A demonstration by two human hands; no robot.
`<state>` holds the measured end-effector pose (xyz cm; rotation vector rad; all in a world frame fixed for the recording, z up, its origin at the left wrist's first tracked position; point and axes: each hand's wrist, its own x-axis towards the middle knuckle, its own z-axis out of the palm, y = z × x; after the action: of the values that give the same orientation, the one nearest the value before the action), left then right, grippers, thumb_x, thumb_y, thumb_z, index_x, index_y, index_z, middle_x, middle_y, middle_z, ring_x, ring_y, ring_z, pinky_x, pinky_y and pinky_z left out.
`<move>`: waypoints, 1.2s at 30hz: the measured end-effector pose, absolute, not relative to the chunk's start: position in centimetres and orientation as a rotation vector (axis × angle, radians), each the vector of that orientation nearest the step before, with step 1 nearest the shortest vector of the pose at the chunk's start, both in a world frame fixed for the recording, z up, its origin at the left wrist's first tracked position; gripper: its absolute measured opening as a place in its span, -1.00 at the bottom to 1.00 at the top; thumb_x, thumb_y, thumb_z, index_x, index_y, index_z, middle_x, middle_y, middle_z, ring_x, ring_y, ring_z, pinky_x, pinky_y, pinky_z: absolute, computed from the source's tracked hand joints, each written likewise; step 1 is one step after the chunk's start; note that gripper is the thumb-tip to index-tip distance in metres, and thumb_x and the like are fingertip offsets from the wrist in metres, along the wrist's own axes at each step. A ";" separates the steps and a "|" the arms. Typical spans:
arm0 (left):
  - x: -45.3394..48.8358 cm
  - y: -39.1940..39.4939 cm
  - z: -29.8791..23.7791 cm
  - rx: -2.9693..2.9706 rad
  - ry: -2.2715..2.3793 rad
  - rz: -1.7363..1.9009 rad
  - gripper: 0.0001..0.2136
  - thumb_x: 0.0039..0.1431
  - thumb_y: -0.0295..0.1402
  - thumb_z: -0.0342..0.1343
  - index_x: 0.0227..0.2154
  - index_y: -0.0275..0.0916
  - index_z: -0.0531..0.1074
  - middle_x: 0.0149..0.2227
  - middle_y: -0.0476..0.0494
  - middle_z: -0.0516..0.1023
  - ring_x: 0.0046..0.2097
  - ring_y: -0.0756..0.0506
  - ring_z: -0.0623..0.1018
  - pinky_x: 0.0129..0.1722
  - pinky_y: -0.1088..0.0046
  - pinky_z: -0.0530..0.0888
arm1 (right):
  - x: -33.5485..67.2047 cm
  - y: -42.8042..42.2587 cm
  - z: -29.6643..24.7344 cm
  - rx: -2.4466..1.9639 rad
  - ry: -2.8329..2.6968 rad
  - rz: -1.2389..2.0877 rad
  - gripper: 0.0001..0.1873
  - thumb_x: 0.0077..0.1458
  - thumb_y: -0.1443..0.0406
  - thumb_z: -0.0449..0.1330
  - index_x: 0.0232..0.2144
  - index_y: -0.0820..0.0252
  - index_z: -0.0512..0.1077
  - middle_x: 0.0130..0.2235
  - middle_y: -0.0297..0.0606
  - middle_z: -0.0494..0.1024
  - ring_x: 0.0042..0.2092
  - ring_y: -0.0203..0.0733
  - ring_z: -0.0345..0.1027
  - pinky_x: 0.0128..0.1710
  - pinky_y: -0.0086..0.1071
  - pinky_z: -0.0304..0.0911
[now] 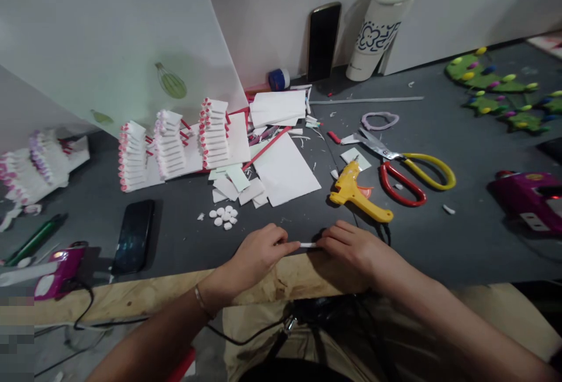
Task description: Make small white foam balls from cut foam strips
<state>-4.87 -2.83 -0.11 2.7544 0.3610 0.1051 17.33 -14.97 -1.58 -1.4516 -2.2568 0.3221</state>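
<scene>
The white strip (307, 245) lies between the left hand (257, 256) and right hand (351, 247), each end pinched by that hand's fingers, held together. Farther off are white discs (223, 216), a yellow glue gun (353, 192), and scissors (395, 165).

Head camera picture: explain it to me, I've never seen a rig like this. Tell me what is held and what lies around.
This is one picture from a camera worn on a person's head, looking forward and down. There is no machine: the arms at the bottom are the person's own. The left hand and right hand hold a small white strip between them. On the dark grey work surface lie a yellow glue gun, scissors with red and yellow handles, small white discs, a phone and stepped stacks of white strips with red tips.
</scene>
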 end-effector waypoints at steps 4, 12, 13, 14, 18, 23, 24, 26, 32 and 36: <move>-4.7 -3.2 0.6 2.875 0.287 0.085 -0.73 0.35 -0.38 -0.16 -0.09 -0.21 0.43 -0.32 -0.11 0.45 -0.31 -0.07 0.39 -0.38 0.44 0.30 | 17.6 -15.4 -1.3 -1.443 -2.288 0.256 -0.74 0.14 0.51 0.04 -0.18 0.28 0.46 -0.28 -0.15 0.51 -0.30 -0.17 0.29 -0.33 -0.33 0.31; -1.7 -4.7 0.1 2.984 0.283 0.130 -0.85 0.29 -0.33 0.00 -0.33 -0.28 0.39 -0.36 -0.13 0.40 -0.30 -0.12 0.38 -0.33 0.35 0.34 | 17.3 -14.9 -2.0 -1.441 -2.276 0.209 -0.77 0.15 0.51 0.02 -0.30 0.27 0.46 -0.35 -0.14 0.49 -0.32 -0.14 0.30 -0.33 -0.27 0.32; -1.3 -4.8 0.0 2.979 0.295 0.122 -0.85 0.27 -0.31 0.02 -0.29 -0.28 0.39 -0.35 -0.13 0.40 -0.30 -0.12 0.38 -0.34 0.35 0.34 | 17.2 -14.9 -2.1 -1.448 -2.249 0.224 -0.78 0.14 0.50 0.03 -0.32 0.27 0.46 -0.36 -0.14 0.49 -0.33 -0.14 0.30 -0.33 -0.28 0.32; -1.0 -4.9 -0.1 2.969 0.309 0.119 -0.85 0.26 -0.29 0.03 -0.27 -0.28 0.40 -0.35 -0.13 0.41 -0.29 -0.13 0.39 -0.34 0.35 0.34 | 17.2 -14.8 -2.3 -1.461 -2.209 0.248 -0.79 0.13 0.50 0.04 -0.33 0.25 0.45 -0.37 -0.15 0.49 -0.33 -0.14 0.30 -0.34 -0.28 0.31; -0.4 -5.0 -0.2 2.825 0.408 0.189 -0.83 0.30 -0.34 -0.03 -0.34 -0.26 0.40 -0.34 -0.14 0.45 -0.26 -0.11 0.42 -0.32 0.38 0.36 | 17.1 -14.7 -2.4 -1.534 -1.991 0.350 -0.83 0.14 0.47 0.05 -0.36 0.20 0.43 -0.38 -0.19 0.49 -0.33 -0.16 0.32 -0.35 -0.31 0.31; 0.5 -4.4 0.8 2.498 0.519 0.303 -0.82 0.31 -0.40 -0.06 -0.31 -0.28 0.43 -0.32 -0.13 0.53 -0.26 -0.07 0.48 -0.25 0.42 0.40 | 17.8 -13.9 -0.3 -1.539 -1.773 0.446 -0.85 0.16 0.43 0.07 -0.33 0.15 0.42 -0.35 -0.21 0.52 -0.29 -0.18 0.38 -0.29 -0.33 0.33; 0.7 -4.2 1.2 2.438 0.552 0.329 -0.83 0.30 -0.41 -0.05 -0.31 -0.28 0.44 -0.34 -0.11 0.54 -0.29 -0.05 0.48 -0.26 0.44 0.40 | 18.1 -13.7 0.3 -1.546 -1.736 0.476 -0.86 0.16 0.42 0.08 -0.29 0.15 0.42 -0.33 -0.21 0.53 -0.27 -0.18 0.40 -0.27 -0.33 0.33; 1.1 -4.0 1.9 2.315 0.621 0.384 -0.85 0.28 -0.40 0.00 -0.32 -0.27 0.46 -0.37 -0.07 0.55 -0.34 -0.03 0.49 -0.29 0.47 0.40 | 18.6 -13.4 1.4 -1.573 -1.665 0.542 -0.84 0.15 0.38 0.10 -0.21 0.15 0.42 -0.27 -0.19 0.55 -0.25 -0.18 0.42 -0.25 -0.33 0.35; 1.3 -3.6 2.1 2.062 0.709 0.512 -0.84 0.23 -0.34 0.05 -0.35 -0.25 0.51 -0.41 -0.06 0.57 -0.39 0.00 0.50 -0.37 0.53 0.40 | 18.5 -12.8 2.1 -1.589 -1.482 0.747 -0.92 0.12 0.32 0.16 -0.31 0.15 0.46 -0.39 -0.29 0.56 -0.40 -0.26 0.41 -0.39 -0.44 0.34; 1.0 -3.7 1.7 2.038 0.719 0.521 -0.85 0.22 -0.33 0.07 -0.35 -0.23 0.52 -0.40 -0.06 0.58 -0.39 0.00 0.51 -0.36 0.52 0.43 | 18.1 -12.6 1.3 -1.568 -1.414 0.771 -0.89 0.15 0.27 0.15 -0.34 0.14 0.47 -0.40 -0.30 0.58 -0.38 -0.26 0.44 -0.41 -0.47 0.34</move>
<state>0.96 -3.68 1.66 2.0381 0.7188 0.5214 18.12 -12.62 1.32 -1.5682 -1.4142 0.7714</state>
